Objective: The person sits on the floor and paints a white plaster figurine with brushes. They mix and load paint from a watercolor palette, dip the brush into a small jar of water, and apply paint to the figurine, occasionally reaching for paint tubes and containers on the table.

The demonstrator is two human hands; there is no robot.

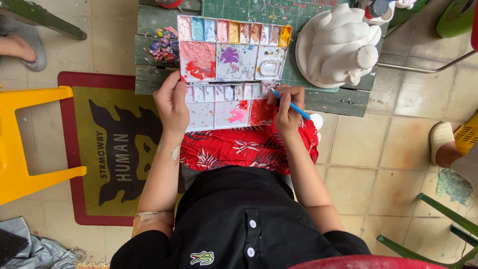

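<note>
On the lap, paint palette [219,107] with mixed paints, right hand [287,109] dipping brush [291,105]

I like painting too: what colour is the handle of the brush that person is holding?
Light blue. The brush shows best in the head view, held in the right hand.

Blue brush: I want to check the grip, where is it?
In the head view, the blue brush is in the right hand, tip at the open palette's right edge, below the white figure.
</note>
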